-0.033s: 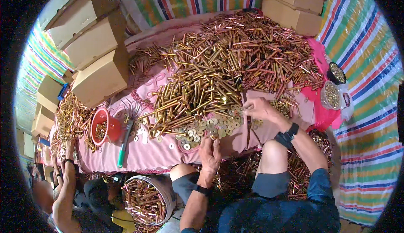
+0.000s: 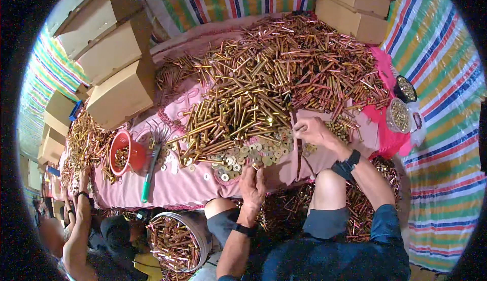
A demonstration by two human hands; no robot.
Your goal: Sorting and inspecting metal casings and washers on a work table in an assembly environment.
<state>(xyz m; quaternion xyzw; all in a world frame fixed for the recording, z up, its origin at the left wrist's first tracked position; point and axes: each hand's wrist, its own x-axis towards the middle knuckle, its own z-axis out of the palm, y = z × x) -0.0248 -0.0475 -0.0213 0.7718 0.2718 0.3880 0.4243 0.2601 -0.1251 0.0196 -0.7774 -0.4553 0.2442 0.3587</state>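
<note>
Nearest, below the front edge of the bench [image 2: 177,184], a pale bucket [image 2: 204,243] full of long coppery bolts stood by the person's left knee [image 2: 220,208], and more bolts lay heaped beneath the edge. The person's left hand [image 2: 251,187] was at the front of the bench, fingers curled inward beside the flat round washers [image 2: 269,154]; whether its grip was closed on anything could not be told. The washers lay spread over the pink cloth [image 2: 122,194], between the hands and a mound of bolts. Slightly farther off, the right hand [image 2: 312,130] was at the right end of the washers, its fingers drawn together beside a dark strip [image 2: 296,151]; what that grip held, if anything, could not be made out. To the left lay a hand rake [image 2: 146,187] with a green handle, near a red tub [image 2: 137,155] of small metal pieces. Beyond the washers rose the large mound of bolts [image 2: 253,78]. At its right were a clear tub [image 2: 399,117] and a black bowl [image 2: 406,89], both filled with small parts. Cardboard boxes [image 2: 122,94] and striped sheeting [image 2: 223,2] stood behind.
</note>
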